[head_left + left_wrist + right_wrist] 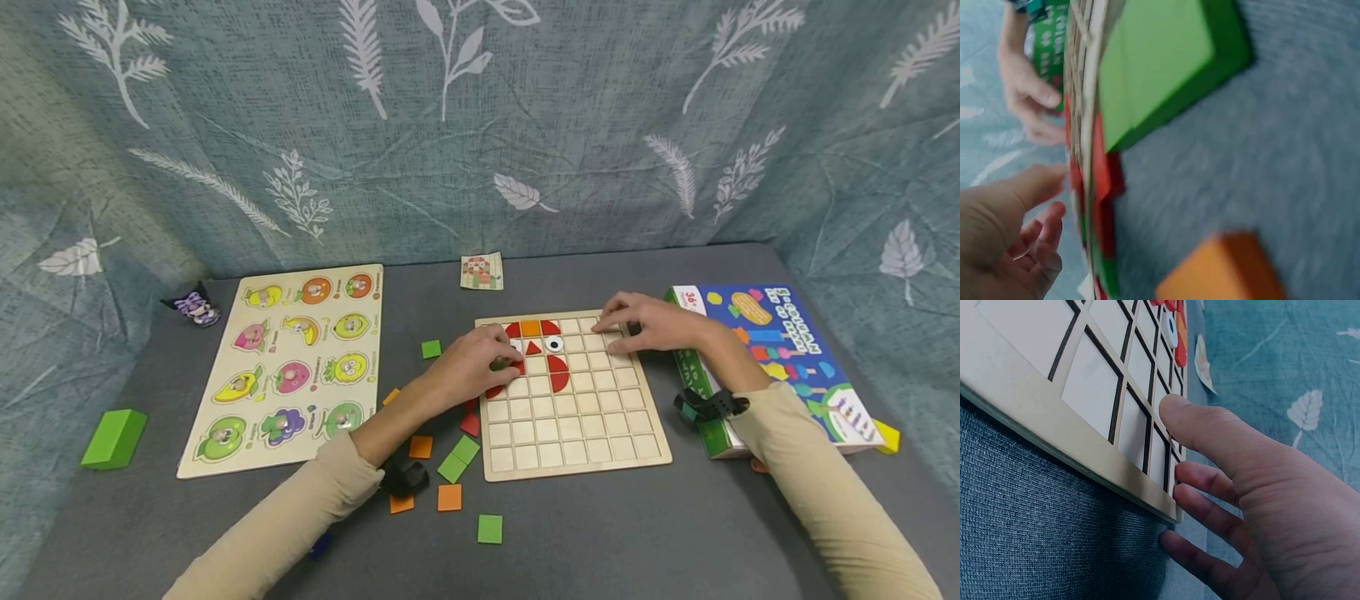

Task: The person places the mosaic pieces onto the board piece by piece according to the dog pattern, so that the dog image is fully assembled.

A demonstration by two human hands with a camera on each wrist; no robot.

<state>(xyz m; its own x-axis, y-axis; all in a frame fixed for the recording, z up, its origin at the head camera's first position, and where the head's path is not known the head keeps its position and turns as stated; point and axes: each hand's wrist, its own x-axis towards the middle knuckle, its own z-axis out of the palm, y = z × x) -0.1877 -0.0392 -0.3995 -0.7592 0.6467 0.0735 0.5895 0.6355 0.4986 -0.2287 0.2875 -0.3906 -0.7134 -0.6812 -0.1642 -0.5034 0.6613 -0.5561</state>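
A wooden grid board (577, 458) lies in front of me, with several tiles in its upper left cells. Among them are an orange square tile (531, 328), a red triangle tile (532, 349), a white eye tile (554, 344) and red rounded tiles (558, 382). My left hand (472, 362) reaches over the board's left side, fingertips at the tiles there and partly covering them. In the left wrist view its thumb (1041, 185) is extended toward the red pieces. My right hand (648, 323) rests at the upper right corner, thumb over the cells, fingers (1207, 503) loosely spread along the edge.
Loose green tiles (490, 528), orange tiles (449, 497) and red tiles (470, 425) lie left of and below the board. A fruit puzzle board (281, 354) is on the left, a blue box (780, 358) on the right. A small picture card (482, 272) lies behind.
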